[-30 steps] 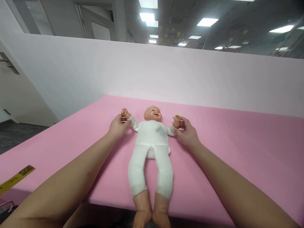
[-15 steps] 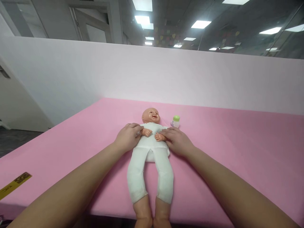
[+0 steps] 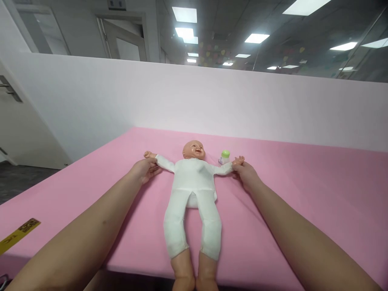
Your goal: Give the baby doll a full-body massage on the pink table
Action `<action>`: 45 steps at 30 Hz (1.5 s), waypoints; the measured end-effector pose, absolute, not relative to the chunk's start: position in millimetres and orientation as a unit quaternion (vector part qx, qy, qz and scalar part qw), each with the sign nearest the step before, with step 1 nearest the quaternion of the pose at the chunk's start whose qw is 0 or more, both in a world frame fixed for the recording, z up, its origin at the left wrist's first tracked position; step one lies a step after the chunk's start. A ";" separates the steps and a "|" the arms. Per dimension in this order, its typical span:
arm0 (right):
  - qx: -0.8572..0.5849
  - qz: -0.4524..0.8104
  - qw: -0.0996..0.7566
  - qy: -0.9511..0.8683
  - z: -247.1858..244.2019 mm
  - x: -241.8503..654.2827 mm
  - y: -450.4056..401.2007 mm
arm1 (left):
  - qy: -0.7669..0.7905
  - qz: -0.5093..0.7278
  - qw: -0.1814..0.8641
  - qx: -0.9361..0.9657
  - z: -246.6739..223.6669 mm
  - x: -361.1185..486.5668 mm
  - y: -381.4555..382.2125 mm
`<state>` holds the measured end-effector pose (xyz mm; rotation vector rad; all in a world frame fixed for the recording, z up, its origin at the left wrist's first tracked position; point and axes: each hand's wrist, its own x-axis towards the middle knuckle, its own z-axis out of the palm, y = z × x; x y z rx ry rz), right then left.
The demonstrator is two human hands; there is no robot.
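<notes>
A baby doll (image 3: 194, 178) with a white cloth body lies face up, its feet toward me at the near edge. Its arms are stretched out to both sides. My left hand (image 3: 147, 169) grips the doll's arm on the left at the wrist, thumb on top and fingers curled beneath. On the other side, my right hand (image 3: 245, 173) pinches the opposite arm near its wrist. Both small plastic doll hands stick out past my fingers. A small jar with a green lid (image 3: 224, 157) stands just behind the arm on the right.
The doll lies on a pink-covered table (image 3: 303, 210). A yellow label (image 3: 20, 235) is stuck at its left front edge. Behind rises a white low wall (image 3: 236, 105) with glass above. A door (image 3: 24, 129) stands at the left.
Both my hands have moved apart, drawing the doll's arms from across its chest out to the sides. The doll's body and the jar have stayed in place.
</notes>
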<state>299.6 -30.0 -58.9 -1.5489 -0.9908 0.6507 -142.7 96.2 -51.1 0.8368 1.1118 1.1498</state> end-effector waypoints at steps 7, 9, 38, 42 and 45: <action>-0.689 0.316 0.537 -0.369 -58.8 313.4 -29.8 | 0.481 0.490 0.658 0.309 -51.6 -153.0 105.7; -0.703 0.303 0.535 -0.358 -59.1 312.6 -30.4 | 0.489 0.489 0.653 0.311 -52.9 -151.6 106.3; -0.479 -0.059 0.247 -0.840 -15.6 187.4 -84.9 | 0.369 0.319 0.264 0.832 -10.1 -96.5 14.1; -0.541 -0.019 0.271 -0.796 -18.1 191.5 -82.8 | 0.379 0.382 0.321 0.780 -9.2 -92.1 9.9; -0.593 0.039 0.354 -0.722 -23.8 207.9 -76.1 | 0.405 0.405 0.322 0.754 -17.6 -97.2 21.1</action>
